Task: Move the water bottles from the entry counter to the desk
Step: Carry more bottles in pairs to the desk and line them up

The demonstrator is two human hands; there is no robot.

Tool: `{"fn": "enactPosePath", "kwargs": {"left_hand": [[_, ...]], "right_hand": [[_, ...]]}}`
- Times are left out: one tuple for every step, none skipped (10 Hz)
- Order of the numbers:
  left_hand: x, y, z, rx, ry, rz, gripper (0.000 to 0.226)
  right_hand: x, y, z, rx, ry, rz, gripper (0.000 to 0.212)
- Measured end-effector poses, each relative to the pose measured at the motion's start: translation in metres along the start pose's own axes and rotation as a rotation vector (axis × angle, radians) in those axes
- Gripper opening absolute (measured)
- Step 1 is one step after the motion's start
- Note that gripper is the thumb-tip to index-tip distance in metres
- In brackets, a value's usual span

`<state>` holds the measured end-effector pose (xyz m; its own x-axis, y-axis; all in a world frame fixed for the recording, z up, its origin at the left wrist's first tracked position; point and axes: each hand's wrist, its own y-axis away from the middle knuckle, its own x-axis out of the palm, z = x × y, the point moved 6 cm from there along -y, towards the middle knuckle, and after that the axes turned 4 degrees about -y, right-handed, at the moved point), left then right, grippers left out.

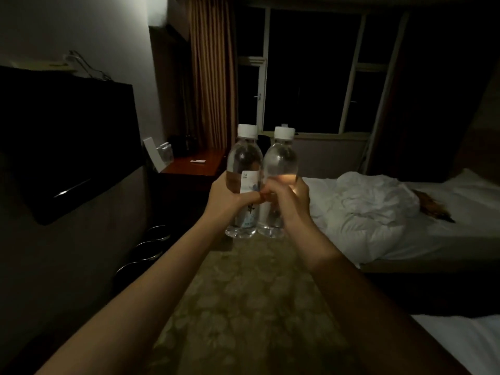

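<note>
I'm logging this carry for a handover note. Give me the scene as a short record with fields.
left hand: left hand grips left bottle, upright, capped
right hand: right hand grips right bottle, upright, capped
bottles: side by side, touching, held in the air
desk: wooden desk ahead left, not yet reached
on desk: small white item, more bottles at back
right side: bed, white bedding

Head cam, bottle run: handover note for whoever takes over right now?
Left hand: closed around the clear plastic water bottle with the white cap and printed label.
Right hand: closed around the second clear white-capped bottle.
Both bottles are upright, side by side, carried above the patterned carpet.
Done: bottles picked up.
Left: walk to the reddish wooden desk ahead on the left by the curtain and set both down.
</note>
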<state>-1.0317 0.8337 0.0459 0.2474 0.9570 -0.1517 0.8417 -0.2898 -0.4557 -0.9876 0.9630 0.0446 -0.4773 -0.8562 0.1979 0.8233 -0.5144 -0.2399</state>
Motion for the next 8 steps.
{"fn": "enactPosePath", "kwargs": {"left_hand": [[0.033, -0.061, 0.027, -0.003, 0.004, -0.032, 0.034], [0.057, -0.123, 0.055, -0.008, 0.005, -0.054, 0.034], [0.074, -0.181, 0.086, -0.028, 0.001, -0.057, 0.036], [0.083, -0.239, 0.128, -0.053, 0.001, -0.045, 0.039], [0.091, -0.304, 0.166, -0.071, 0.051, -0.046, 0.042], [0.101, -0.378, 0.210, -0.095, 0.032, -0.006, 0.040], [0.106, -0.441, 0.240, -0.094, 0.008, 0.014, 0.039], [0.113, -0.504, 0.261, -0.085, 0.021, 0.006, 0.039]], "right_hand": [[-0.017, -0.071, -0.011, 0.016, 0.033, 0.036, 0.026], [-0.023, -0.142, -0.024, 0.017, 0.056, 0.098, 0.036], [-0.024, -0.209, -0.045, 0.058, 0.070, 0.168, 0.036], [-0.021, -0.278, -0.070, 0.089, 0.074, 0.225, 0.036], [-0.010, -0.345, -0.096, 0.086, 0.076, 0.258, 0.036], [0.002, -0.416, -0.120, 0.102, 0.078, 0.228, 0.034], [0.015, -0.490, -0.144, 0.112, 0.047, 0.200, 0.032], [0.023, -0.558, -0.162, 0.132, 0.023, 0.184, 0.033]]}}
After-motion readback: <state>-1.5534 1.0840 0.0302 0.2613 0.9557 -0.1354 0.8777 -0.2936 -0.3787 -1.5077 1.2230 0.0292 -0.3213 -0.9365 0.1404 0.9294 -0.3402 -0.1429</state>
